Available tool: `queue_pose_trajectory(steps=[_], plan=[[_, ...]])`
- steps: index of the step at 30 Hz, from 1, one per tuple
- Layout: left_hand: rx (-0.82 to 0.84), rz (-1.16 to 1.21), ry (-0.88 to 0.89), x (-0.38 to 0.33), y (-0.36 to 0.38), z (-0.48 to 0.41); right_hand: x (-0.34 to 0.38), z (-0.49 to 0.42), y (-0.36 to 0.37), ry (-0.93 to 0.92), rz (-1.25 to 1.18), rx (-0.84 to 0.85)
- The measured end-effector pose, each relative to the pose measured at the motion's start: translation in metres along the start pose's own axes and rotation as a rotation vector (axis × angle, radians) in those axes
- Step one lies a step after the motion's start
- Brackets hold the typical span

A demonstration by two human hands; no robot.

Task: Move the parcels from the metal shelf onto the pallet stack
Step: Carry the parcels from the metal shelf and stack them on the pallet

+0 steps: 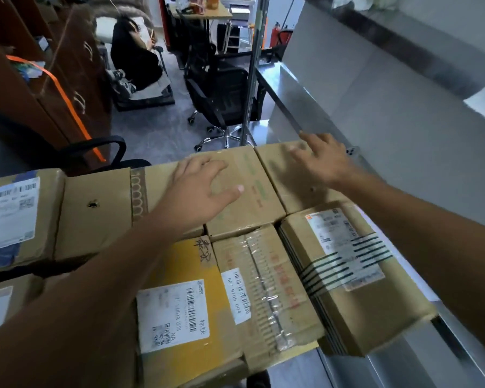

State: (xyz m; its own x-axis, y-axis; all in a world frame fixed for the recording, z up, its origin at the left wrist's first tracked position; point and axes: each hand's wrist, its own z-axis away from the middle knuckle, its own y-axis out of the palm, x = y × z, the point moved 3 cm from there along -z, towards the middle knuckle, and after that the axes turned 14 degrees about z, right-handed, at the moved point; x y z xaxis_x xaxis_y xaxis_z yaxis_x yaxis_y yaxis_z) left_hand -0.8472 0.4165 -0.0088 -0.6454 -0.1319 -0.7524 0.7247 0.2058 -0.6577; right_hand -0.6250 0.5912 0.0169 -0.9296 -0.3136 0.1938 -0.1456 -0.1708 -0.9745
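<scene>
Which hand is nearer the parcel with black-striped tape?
Right. The right hand is over the plain box just behind the striped-tape parcel; the left hand rests on the green-printed box, farther left.

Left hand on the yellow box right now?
No, the left hand lies flat on the brown box with green print, beyond the yellow box.

Right of our right fingers (310, 141) the metal shelf (375, 121) gives open room; ahead of our left fingers (205, 163) its upright post (252, 79) and an office chair (221, 88) stand.
</scene>
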Motion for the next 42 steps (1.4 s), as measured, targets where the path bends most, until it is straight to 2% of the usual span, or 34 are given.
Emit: queue_pose_trajectory(steps=[3, 6, 9, 15, 19, 22, 24, 28, 31, 34, 42], plan=[[0.011, -0.017, -0.019, -0.018, 0.02, -0.015, -0.026, -0.012, 0.011, -0.007, -0.059, 0.172], [0.002, -0.01, -0.069, -0.027, 0.038, -0.024, -0.029, -0.017, 0.026, -0.103, -0.07, 0.236], [-0.033, -0.059, -0.112, -0.031, 0.05, -0.026, -0.028, -0.02, 0.032, -0.145, -0.062, 0.24], [-0.128, -0.009, -0.153, -0.045, 0.051, -0.016, -0.032, -0.017, 0.026, -0.181, -0.172, 0.215], [-0.205, 0.058, -0.131, -0.057, 0.05, 0.023, -0.055, 0.018, 0.008, -0.243, -0.275, 0.033], [-0.243, 0.083, -0.11, -0.064, 0.052, 0.065, -0.086, 0.071, 0.004, -0.276, -0.383, -0.018], [-0.248, 0.033, -0.111, -0.064, 0.055, 0.092, -0.106, 0.105, 0.01, -0.256, -0.393, -0.001], [-0.221, -0.087, -0.219, -0.057, 0.072, 0.134, -0.128, 0.154, 0.032, -0.281, -0.34, 0.058], [-0.262, -0.165, -0.24, -0.054, 0.09, 0.155, -0.135, 0.173, 0.041, -0.267, -0.294, 0.087], [-0.305, -0.212, -0.251, -0.054, 0.1, 0.165, -0.138, 0.18, 0.043, -0.238, -0.285, 0.109], [-0.258, -0.266, -0.286, -0.055, 0.104, 0.164, -0.12, 0.166, 0.043, -0.279, -0.267, 0.122]])
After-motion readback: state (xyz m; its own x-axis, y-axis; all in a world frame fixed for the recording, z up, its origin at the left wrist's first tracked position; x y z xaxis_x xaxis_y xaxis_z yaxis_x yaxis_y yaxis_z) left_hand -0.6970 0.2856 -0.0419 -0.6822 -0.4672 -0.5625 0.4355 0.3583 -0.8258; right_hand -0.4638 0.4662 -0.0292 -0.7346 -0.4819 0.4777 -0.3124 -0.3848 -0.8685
